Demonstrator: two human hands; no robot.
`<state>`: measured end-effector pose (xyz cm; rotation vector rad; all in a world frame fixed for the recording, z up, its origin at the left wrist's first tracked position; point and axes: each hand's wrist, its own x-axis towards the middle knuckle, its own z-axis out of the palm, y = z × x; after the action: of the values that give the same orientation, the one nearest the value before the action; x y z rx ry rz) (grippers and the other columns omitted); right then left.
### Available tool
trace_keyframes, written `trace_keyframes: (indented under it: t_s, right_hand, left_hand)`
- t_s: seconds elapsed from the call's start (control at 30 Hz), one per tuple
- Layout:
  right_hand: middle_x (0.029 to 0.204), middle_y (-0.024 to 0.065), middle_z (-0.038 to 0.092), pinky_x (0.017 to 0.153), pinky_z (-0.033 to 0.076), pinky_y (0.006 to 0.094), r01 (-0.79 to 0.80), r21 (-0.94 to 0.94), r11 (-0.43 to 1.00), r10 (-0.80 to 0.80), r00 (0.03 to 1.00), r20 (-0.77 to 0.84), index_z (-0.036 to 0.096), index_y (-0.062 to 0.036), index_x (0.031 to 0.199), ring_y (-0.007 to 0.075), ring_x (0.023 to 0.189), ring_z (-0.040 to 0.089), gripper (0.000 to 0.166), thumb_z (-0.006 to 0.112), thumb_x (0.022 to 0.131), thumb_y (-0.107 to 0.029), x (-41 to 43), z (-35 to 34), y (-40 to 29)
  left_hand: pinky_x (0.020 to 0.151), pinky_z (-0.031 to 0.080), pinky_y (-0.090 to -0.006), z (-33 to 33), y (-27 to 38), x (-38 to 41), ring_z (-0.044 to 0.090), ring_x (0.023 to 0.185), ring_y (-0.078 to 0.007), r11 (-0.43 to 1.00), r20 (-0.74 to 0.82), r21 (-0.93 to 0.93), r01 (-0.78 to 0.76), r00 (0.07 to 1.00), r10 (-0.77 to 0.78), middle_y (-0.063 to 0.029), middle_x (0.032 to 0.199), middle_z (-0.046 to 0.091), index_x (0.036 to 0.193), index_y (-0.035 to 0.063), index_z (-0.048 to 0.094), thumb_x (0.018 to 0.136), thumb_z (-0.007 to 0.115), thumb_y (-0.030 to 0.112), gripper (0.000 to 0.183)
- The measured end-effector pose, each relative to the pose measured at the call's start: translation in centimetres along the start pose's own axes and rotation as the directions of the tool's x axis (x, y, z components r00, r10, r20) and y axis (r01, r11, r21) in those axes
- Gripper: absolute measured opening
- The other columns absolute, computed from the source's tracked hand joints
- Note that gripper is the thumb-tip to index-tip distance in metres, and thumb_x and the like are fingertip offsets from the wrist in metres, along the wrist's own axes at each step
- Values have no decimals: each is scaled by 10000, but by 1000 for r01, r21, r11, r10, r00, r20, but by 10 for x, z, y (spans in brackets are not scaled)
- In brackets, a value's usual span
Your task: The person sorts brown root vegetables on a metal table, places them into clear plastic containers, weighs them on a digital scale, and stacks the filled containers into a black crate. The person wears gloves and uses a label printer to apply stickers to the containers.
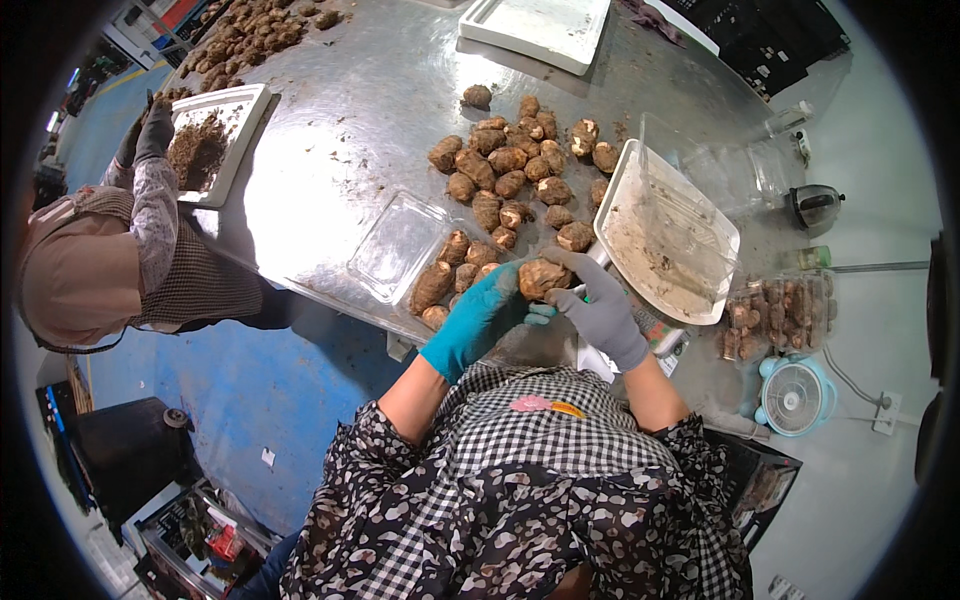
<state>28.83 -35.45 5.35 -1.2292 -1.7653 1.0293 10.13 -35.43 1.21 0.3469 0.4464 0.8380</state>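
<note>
My left hand [484, 319], in a teal glove, and my right hand [604, 307], in a grey glove, hold one brown taro corm [543, 279] between them near the table's edge. Something thin and partly hidden shows by the right fingers; I cannot tell what it is. Just left of the hands, a clear plastic clamshell box [397, 240] lies with its lid open and several corms [433, 287] in its base. Beyond the hands is a loose pile of taro corms [507, 159]. To the right, a white tray [667, 232] with dirt in it sits on a digital scale [654, 328].
Filled clear boxes [780, 315] and a blue fan [793, 397] stand at the right, near empty clear boxes [739, 169]. A white tray [536, 30] lies at the table's far side. At the left, a gloved co-worker [142, 247] stands by a tray of soil [217, 150] and more corms [247, 37].
</note>
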Motion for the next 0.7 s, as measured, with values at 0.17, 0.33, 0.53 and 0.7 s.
trace_keyframes:
  t_s: [0.17,0.33,0.53,0.7]
  right_hand:
    - [1114,134,569,811,463,332,263,-388,883,-304,951,-49,636,-52,1097,259,911,570,320,673,780,-71,7,6,-13]
    - [899,120,602,672,473,339,299,-374,878,-394,895,-210,644,-31,937,271,721,565,164,658,807,-130,17,16,5]
    - [639,144,555,528,406,367,-260,-248,933,204,952,-230,577,-3,814,259,552,522,271,581,894,-261,6,16,40]
    - [668,124,569,546,433,352,31,-179,983,-45,996,-75,572,-4,873,256,580,554,269,502,939,-254,5,22,24]
  left_hand:
    - [777,518,-339,1,-11,12,603,906,-193,997,-13,33,-69,997,70,-66,1067,572,1347,36,366,886,613,367,619]
    - [789,509,-337,-3,-11,3,584,962,-182,991,-153,121,-61,985,79,-76,1168,543,1294,49,395,852,675,293,577]
    - [895,499,-333,-13,-10,-6,530,1128,-203,847,-141,402,-348,890,433,-92,1317,456,1281,73,408,812,705,118,557]
    - [969,466,-335,-18,-13,-7,492,1186,-210,829,-142,439,-346,885,444,-83,1325,446,1273,68,411,801,681,16,546]
